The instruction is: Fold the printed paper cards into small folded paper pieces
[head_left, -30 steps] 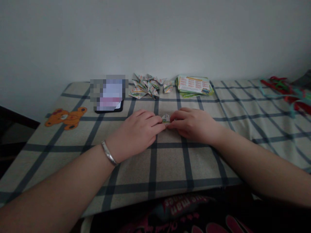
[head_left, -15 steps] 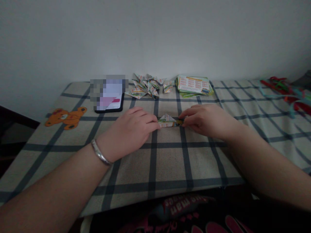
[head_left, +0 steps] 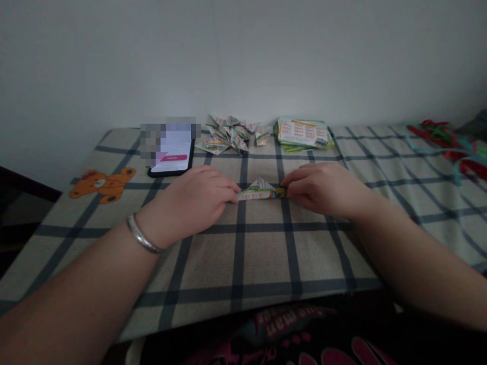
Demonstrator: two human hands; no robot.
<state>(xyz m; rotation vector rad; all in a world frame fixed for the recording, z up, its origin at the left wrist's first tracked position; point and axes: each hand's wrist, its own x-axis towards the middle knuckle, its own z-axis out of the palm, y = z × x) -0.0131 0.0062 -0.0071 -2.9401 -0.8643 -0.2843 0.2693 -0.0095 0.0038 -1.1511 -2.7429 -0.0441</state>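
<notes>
A folded strip of printed paper [head_left: 259, 192] lies on the checked tablecloth, with a small triangular peak rising from its middle. My left hand [head_left: 201, 200], with a silver bangle at the wrist, has its fingers closed on the strip's left end. At the right end, the thumb and fingers of my right hand [head_left: 317, 187] pinch the paper. Behind the strip is a heap of folded paper pieces [head_left: 228, 137]. A stack of printed paper sheets [head_left: 304, 134] lies to the right of that heap.
A phone [head_left: 173, 152] with a lit screen lies back left, partly blurred out. Nearer the left edge is an orange bear cutout [head_left: 104, 185]. Red, green and pale blue ribbons [head_left: 449, 144] lie at the far right. A wall [head_left: 243, 61] stands behind the table.
My left hand has slid left along the paper strip, uncovering more of its left end. The right hand has stayed almost still at the right end.
</notes>
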